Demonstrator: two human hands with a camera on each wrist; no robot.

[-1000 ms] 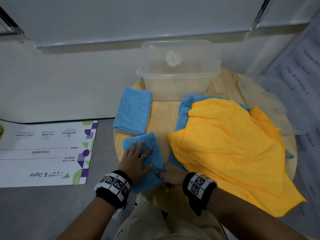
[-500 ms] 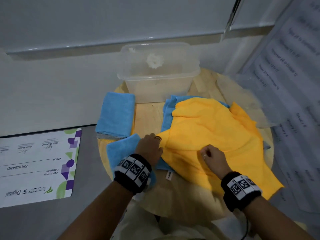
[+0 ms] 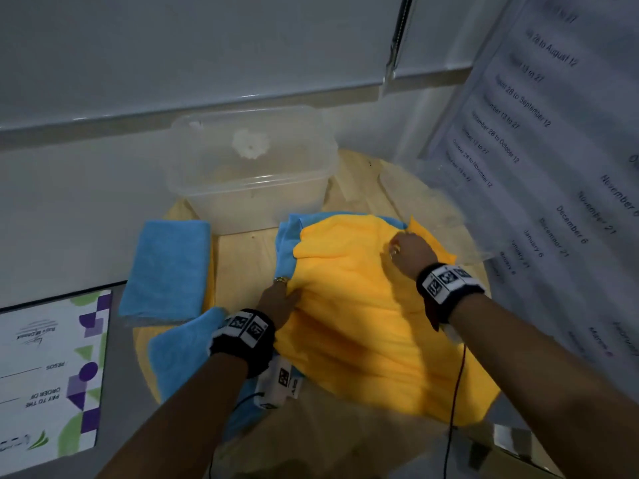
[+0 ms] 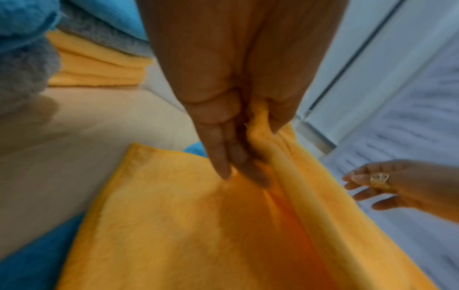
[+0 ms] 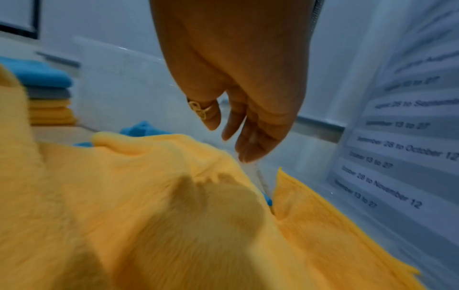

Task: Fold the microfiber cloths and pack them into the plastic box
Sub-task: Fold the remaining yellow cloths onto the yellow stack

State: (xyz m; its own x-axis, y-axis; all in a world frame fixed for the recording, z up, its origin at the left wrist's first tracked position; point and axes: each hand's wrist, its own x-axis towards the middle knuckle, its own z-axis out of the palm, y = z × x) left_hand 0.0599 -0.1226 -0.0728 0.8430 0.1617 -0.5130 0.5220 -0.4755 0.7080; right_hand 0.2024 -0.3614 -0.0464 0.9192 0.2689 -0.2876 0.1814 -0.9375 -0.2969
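Table (image 3: 242,261), round pale wood, carried everything. Yellow cloth (image 3: 363,323), fluffy microfiber, lay rumpled over blue cloth (image 3: 285,236) at right. Plastic box (image 3: 252,188), clear rectangular, stood at far edge. Folded stack (image 3: 166,271) sat left. Left hand (image 3: 278,300) pinched yellow cloth's left edge. Right hand (image 3: 409,252) hovered over far corner, fingers loose, gripping nothing.

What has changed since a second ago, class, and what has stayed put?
Both hands left the small folded blue cloth. The left hand now pinches the yellow cloth; the right hand reached open toward its far corner. The plastic box and folded stack stayed.
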